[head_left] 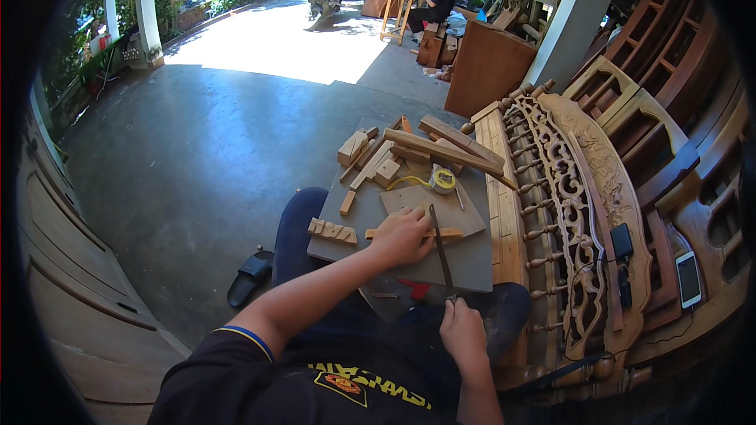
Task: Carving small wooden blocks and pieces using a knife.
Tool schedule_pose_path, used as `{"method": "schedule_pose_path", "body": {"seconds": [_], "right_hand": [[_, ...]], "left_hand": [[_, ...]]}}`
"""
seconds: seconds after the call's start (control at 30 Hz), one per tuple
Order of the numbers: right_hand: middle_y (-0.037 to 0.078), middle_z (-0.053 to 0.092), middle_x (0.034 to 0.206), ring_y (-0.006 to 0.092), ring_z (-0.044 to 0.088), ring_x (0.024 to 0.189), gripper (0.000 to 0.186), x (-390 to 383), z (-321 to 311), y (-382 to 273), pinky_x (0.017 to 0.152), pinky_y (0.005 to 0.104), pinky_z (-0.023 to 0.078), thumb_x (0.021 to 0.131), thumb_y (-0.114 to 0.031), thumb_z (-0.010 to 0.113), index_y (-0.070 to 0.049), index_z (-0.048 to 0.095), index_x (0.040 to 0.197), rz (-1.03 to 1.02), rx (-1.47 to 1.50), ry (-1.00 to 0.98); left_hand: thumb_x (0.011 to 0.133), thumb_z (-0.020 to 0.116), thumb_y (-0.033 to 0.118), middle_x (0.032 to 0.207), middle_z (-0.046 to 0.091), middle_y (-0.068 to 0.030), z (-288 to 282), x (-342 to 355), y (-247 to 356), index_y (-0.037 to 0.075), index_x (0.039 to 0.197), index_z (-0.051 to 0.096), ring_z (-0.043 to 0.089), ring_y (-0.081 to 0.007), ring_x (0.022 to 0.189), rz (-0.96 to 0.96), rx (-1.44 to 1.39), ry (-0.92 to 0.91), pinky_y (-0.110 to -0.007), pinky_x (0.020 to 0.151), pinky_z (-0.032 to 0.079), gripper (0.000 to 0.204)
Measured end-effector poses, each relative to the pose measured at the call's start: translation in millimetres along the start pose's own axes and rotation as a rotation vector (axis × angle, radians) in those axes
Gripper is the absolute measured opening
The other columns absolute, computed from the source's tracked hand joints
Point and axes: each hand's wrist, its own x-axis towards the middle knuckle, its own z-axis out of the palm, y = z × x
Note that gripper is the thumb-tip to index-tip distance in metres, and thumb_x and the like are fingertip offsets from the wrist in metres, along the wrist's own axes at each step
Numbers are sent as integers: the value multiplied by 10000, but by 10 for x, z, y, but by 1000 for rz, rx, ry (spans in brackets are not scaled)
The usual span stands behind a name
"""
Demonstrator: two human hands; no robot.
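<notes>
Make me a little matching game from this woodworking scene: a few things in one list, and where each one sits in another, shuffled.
Things:
1. tape measure
2. black sandal
3. white phone
4. thin wood strip

Places:
A. on the concrete floor
B. under the left hand
C. on the carved bench at the right
D. on the grey board, among wood offcuts

Pairs: 1-D, 2-A, 3-C, 4-B
</notes>
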Motion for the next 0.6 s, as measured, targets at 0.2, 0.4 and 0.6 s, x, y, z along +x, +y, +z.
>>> {"method": "schedule_pose_path", "body": {"seconds": [0.2,0.4,0.6], "right_hand": [[313,683,820,518,676,838,312,714,70,-183,762,588,543,1041,-252,527,18,632,925,-118,-44,41],[328,670,824,529,655,819,295,94,32,6,748,600,524,1031,-225,544,33,639,923,-55,-25,40],[322,687,840,520,681,832,329,393,35,-175,759,588,547,1040,-259,525,24,629,910,-42,-80,50]], "left_hand": [[857,703,257,957,623,-120,18,0,-19,66,917,670,633,-323,956,12,-28,-16,-446,829,535,202],[851,705,267,956,628,-122,18,-13,1,71,922,675,636,-327,948,-20,21,29,-448,834,536,210],[842,711,285,969,637,-125,-8,33,-59,76,924,680,643,-329,959,41,-10,-26,-445,842,541,226]]}}
